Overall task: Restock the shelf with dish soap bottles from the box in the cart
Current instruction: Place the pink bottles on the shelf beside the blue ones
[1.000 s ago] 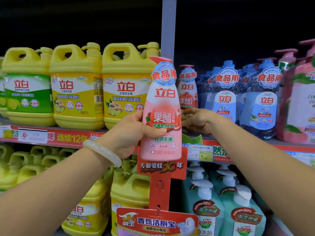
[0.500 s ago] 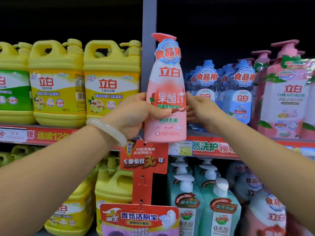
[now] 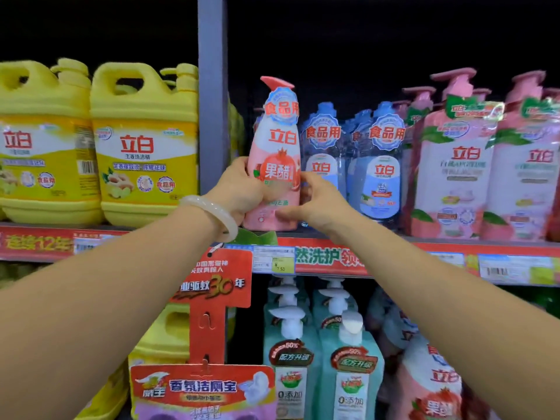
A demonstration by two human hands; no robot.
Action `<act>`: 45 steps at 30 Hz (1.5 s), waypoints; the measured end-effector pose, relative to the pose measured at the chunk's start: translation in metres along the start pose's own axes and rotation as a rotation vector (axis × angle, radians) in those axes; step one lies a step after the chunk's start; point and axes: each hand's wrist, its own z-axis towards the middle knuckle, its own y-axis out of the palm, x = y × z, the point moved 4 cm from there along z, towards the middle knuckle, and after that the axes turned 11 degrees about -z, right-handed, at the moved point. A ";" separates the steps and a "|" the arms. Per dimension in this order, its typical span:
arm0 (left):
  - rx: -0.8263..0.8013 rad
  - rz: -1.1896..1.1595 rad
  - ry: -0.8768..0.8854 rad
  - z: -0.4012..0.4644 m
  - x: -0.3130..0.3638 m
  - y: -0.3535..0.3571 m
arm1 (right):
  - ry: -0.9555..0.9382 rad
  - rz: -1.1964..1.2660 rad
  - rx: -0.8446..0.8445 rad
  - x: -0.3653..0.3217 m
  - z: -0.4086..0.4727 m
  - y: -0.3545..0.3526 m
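While both hands close on it, the pink dish soap bottle [image 3: 274, 165] stands at the shelf [image 3: 424, 242] edge, left hand [image 3: 239, 189] gripping its side, right hand [image 3: 315, 198] clasping its lower front. Its label reads 立白, 食品用 and 果醋; blue bottles [image 3: 378, 165] beside it carry 立白 too. A price tag [image 3: 281, 263] shows 7.50.

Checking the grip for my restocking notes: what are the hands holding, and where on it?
Both hands, left and right, hold one pink dish soap bottle by its lower body, one on each side.
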 end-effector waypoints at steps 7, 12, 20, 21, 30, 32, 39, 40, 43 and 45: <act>0.030 0.628 0.017 0.001 -0.002 0.001 | 0.004 -0.250 0.082 0.004 0.015 0.008; 0.140 1.005 0.090 0.003 0.001 0.009 | 0.022 -0.524 0.105 -0.003 0.017 0.010; 0.138 1.106 -0.009 0.022 0.000 0.013 | 0.079 -0.680 0.122 -0.005 0.031 0.017; 0.138 1.110 -0.018 0.023 -0.001 0.013 | 0.085 -0.684 0.117 -0.004 0.030 0.016; 0.147 1.175 0.028 0.031 -0.006 0.013 | 0.122 -0.610 0.091 0.007 0.030 0.009; 0.182 1.132 0.022 0.033 -0.007 0.012 | 0.140 -0.585 0.073 0.008 0.032 0.008; 0.226 1.124 -0.019 0.036 -0.011 0.012 | 0.155 -0.597 0.102 0.013 0.034 0.011; 0.227 1.132 -0.025 0.037 -0.011 0.012 | 0.156 -0.597 0.113 0.014 0.035 0.012; 0.233 1.111 -0.043 0.038 -0.009 0.013 | 0.152 -0.615 0.132 0.015 0.035 0.013; 0.236 1.091 -0.049 0.037 -0.009 0.013 | 0.150 -0.632 0.145 0.016 0.034 0.013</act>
